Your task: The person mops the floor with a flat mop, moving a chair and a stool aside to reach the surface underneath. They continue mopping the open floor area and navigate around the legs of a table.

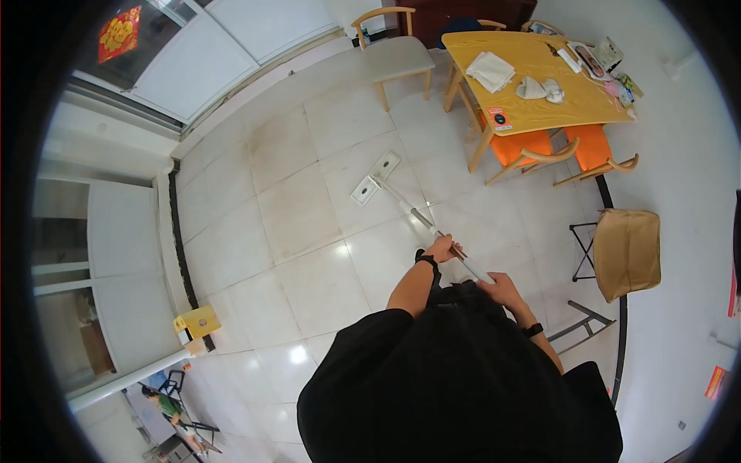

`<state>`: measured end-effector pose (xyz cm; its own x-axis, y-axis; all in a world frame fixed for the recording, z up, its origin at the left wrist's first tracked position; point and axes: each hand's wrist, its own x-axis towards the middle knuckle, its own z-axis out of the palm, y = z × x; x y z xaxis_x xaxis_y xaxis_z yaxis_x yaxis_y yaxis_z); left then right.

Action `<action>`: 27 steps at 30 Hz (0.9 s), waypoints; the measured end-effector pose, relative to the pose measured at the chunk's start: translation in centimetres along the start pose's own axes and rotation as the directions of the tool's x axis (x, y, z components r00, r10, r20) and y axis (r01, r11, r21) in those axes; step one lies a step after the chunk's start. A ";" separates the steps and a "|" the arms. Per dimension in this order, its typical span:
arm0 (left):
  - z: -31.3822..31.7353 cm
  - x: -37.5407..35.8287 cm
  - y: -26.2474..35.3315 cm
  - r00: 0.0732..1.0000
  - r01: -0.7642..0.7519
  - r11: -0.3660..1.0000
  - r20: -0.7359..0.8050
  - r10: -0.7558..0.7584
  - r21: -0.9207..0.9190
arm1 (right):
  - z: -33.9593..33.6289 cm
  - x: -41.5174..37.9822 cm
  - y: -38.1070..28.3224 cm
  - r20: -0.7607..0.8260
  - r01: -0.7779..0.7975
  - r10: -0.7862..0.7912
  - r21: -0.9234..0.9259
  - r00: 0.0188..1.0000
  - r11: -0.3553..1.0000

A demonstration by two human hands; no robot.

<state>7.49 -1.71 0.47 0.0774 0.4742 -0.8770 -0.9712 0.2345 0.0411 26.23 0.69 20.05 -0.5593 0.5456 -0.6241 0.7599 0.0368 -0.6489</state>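
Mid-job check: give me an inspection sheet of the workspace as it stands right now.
Surface: pale glossy tiled floor, light glare spots near the person.
Job's things: flat mop, head flat on the tiles, handle slanting back to the hands.
Clutter: folded cloths, crumpled rags and small items on the yellow table.
Grips: left hand closed around the handle lower down; right hand closed on its upper end.
Cables: nothing seen.
Surroundings: orange-seated chairs, pale bench, tan folding stool, sliding glass doors, yellow object by the wall.
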 end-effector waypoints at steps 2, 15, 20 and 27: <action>-1.2 0.4 1.9 0.998 -0.051 0.999 0.035 0.050 0.009 | 0.7 1.6 -1.4 -0.015 0.040 -0.040 -0.018 0.999 0.999; -3.1 1.2 14.7 0.920 -0.348 0.924 0.247 0.304 0.160 | 1.5 13.3 -10.8 0.127 0.019 -0.036 0.133 0.991 0.991; -1.0 -2.5 21.9 0.512 -0.505 -0.206 0.483 0.710 0.838 | 2.8 20.9 -15.5 0.179 0.026 -0.049 0.131 0.983 0.991; -0.4 -4.5 32.9 0.432 -0.439 -0.343 0.529 0.730 0.831 | 3.4 30.6 -23.4 0.228 0.108 -0.123 0.076 0.966 0.991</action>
<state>-24.93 3.52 5.56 -0.5566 0.8253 -0.0952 0.4860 0.4164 0.7683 -9.79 13.69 14.63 -0.7092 0.3320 -0.6220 0.6675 0.0321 -0.7439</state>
